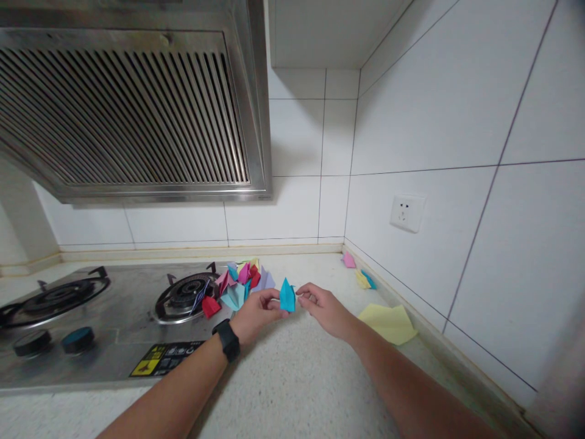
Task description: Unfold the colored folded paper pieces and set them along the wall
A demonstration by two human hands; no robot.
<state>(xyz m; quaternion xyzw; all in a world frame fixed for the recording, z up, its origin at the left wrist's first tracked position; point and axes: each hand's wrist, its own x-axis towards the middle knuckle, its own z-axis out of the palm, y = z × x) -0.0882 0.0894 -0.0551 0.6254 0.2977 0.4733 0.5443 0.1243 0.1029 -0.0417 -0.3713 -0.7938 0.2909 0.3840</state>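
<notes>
My left hand (pixel 256 312), with a black watch on its wrist, pinches a small folded blue paper figure (pixel 287 295) above the speckled counter (pixel 292 378). My right hand (pixel 323 306) pinches the same blue figure from its right side, fingers closed on a thin tip. Just behind my hands lies a heap of folded paper figures (pixel 240 280) in pink, red, teal and yellow, spilling from the counter onto the stove's right burner.
A steel gas stove (pixel 98 317) with two burners and two knobs fills the left. A range hood (pixel 128 103) hangs above it. A yellow paper sheet (pixel 389 322) and a few small folded pieces (pixel 361 274) lie by the right tiled wall, below a socket (pixel 406 212).
</notes>
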